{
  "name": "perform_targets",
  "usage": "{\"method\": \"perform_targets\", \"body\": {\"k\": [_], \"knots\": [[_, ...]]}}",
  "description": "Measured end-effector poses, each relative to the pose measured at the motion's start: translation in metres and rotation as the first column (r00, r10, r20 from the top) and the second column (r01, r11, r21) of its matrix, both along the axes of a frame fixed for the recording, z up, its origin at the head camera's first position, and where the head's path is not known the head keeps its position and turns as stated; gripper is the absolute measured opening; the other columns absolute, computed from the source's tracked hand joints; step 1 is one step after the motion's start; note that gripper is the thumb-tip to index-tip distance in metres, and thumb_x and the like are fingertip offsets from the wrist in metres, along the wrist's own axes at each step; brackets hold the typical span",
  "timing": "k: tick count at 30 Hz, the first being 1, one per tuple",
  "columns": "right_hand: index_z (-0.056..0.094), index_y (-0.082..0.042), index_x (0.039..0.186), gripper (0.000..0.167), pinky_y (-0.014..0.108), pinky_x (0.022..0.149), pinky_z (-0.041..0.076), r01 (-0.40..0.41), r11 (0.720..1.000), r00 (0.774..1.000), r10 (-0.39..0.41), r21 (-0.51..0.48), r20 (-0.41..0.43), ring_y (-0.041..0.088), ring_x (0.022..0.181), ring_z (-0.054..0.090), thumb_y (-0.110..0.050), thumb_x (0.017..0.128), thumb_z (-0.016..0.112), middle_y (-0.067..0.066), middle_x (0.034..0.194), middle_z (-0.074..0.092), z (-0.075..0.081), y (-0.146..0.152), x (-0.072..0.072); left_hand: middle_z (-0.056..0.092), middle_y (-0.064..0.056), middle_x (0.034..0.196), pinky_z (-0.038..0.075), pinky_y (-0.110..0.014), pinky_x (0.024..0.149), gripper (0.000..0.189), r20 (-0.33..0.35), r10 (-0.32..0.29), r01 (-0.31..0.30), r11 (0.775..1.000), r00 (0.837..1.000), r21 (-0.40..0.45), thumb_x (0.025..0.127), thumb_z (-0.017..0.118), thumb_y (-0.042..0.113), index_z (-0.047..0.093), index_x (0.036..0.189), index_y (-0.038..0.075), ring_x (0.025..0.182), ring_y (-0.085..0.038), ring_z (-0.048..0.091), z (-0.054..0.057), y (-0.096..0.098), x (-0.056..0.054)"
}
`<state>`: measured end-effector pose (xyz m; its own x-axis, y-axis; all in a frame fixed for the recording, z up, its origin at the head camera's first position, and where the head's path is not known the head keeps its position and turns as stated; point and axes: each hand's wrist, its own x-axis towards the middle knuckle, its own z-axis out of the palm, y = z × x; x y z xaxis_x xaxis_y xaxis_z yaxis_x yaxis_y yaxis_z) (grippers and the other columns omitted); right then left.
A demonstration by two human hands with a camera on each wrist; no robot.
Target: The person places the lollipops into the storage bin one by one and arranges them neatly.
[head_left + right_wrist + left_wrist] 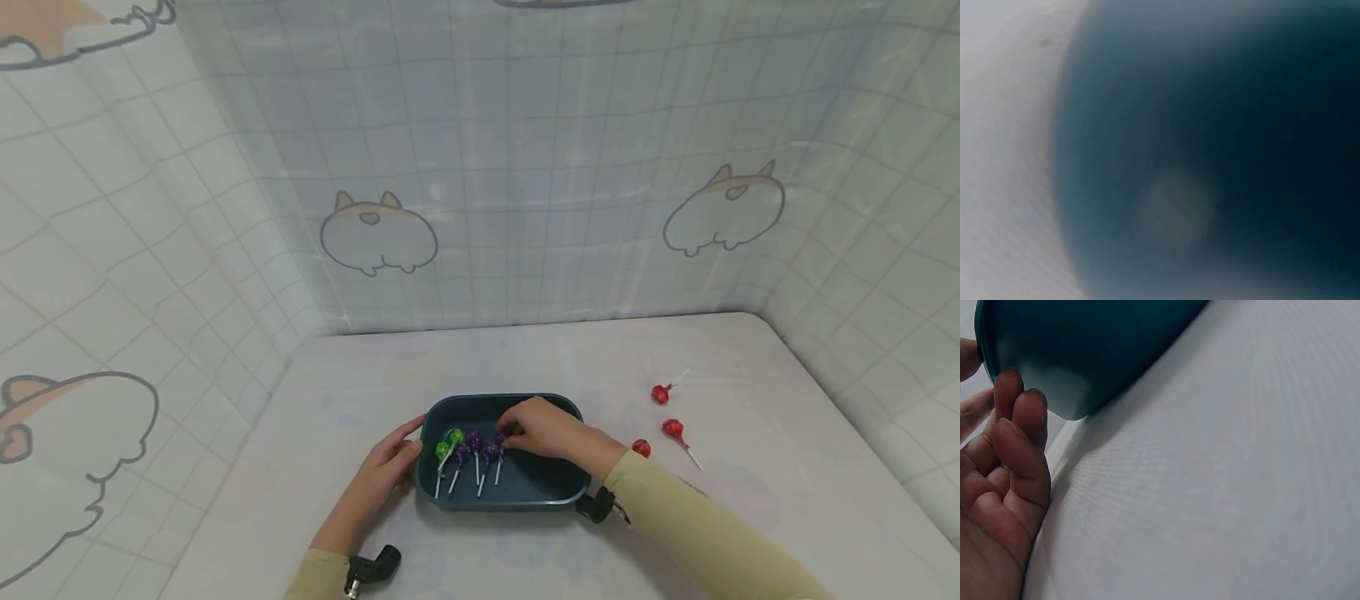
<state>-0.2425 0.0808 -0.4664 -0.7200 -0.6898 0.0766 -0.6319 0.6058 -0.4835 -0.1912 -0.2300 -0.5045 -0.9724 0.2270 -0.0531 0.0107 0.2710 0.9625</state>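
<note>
In the head view, a dark teal tray (540, 492) holds green lollipops (442, 451) at its left end and several purple lollipops (475, 440) beside them, sticks toward the near side. Reaching over the tray's right side, my right hand (543, 429) pinches the head of the rightmost purple lollipop (500, 437). My left hand (386, 467) rests against the tray's left end, fingers touching its outside. The left wrist view shows those fingers (1029, 419) by the tray wall (1079, 369). A blurred teal wall (1122, 150) fills much of the right wrist view; the right hand is not visible there.
Red lollipops lie on the white table (360, 375) right of the tray: one farther back (661, 393), one nearer (673, 428), and one (641, 447) partly hidden by the right forearm. A patterned curtain (525, 208) stands behind the table and along both sides.
</note>
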Motion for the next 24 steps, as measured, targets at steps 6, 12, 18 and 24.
{"method": "perform_targets", "body": {"k": [6,12,18,24], "knots": [[0.075,-0.012,0.112,0.023,0.025,0.079,0.052,-0.022,1.0,0.998,0.023,0.022,-0.065,0.003,0.09,0.065,-0.022,0.091,0.073,-0.003,0.108,0.071,0.0002,-0.0015,0.0003,0.06,-0.016,0.092,0.05,-0.034,0.061,0.046,0.006,-0.002,0.002,1.0,1.0,-0.002,0.1,0.058,0.04,0.05,0.144,0.029,0.071,-0.024,0.055,0.0009,0.0007,-0.0003],[0.074,-0.012,0.114,0.024,0.026,0.08,0.051,-0.024,0.999,0.997,0.026,0.03,-0.067,0.003,0.093,0.063,-0.024,0.093,0.072,-0.003,0.109,0.071,-0.0009,-0.0028,0.0013,0.06,-0.016,0.091,0.05,-0.034,0.061,0.046,0.004,0.0,0.0,1.0,1.0,0.011,0.1,0.058,0.037,0.05,0.144,0.027,0.071,-0.024,0.055,-0.0001,0.0008,0.0001],[0.072,-0.012,0.117,0.028,0.025,0.08,0.051,-0.025,0.999,0.996,0.027,0.034,-0.08,0.003,0.094,0.063,-0.026,0.092,0.072,-0.003,0.111,0.07,-0.0032,-0.0034,0.0011,0.06,-0.014,0.09,0.05,-0.033,0.061,0.044,0.004,0.016,-0.016,1.0,1.0,0.006,0.101,0.057,0.035,0.05,0.144,0.029,0.071,-0.025,0.055,-0.0019,0.0008,-0.0004],[0.068,-0.012,0.123,0.036,0.025,0.079,0.051,-0.017,0.999,0.996,0.02,0.039,-0.084,0.005,0.093,0.064,-0.026,0.091,0.074,-0.002,0.113,0.069,-0.0049,-0.0027,0.0013,0.06,-0.012,0.089,0.05,-0.034,0.062,0.044,0.014,0.025,-0.024,0.999,1.0,-0.021,0.103,0.055,0.031,0.049,0.145,0.026,0.071,-0.026,0.054,0.001,0.0029,0.0016]]}}
